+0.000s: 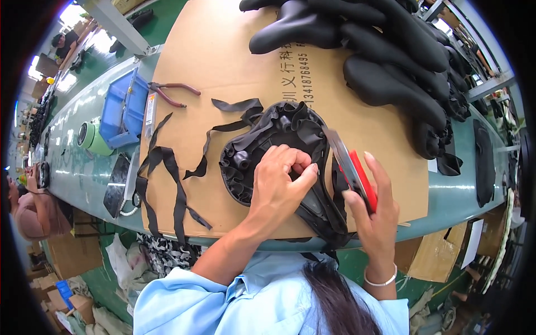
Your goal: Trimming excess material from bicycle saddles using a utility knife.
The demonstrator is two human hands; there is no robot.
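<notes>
An upturned black bicycle saddle lies on the cardboard in front of me, its underside showing with gathered cover edges around the rim. My left hand rests over the saddle's middle, fingers curled and closed on the black cover; the pinched spot is partly hidden beneath the fingers. Just right of the saddle, my right hand grips a red utility knife. Its long blade points up and away, beside the saddle's right edge. Cut-off black strips lie to the left.
Several black saddles are heaped at the back right. Pliers with red handles lie near a blue bin. A green container and a phone sit on the left of the green table. Other people are at the far left.
</notes>
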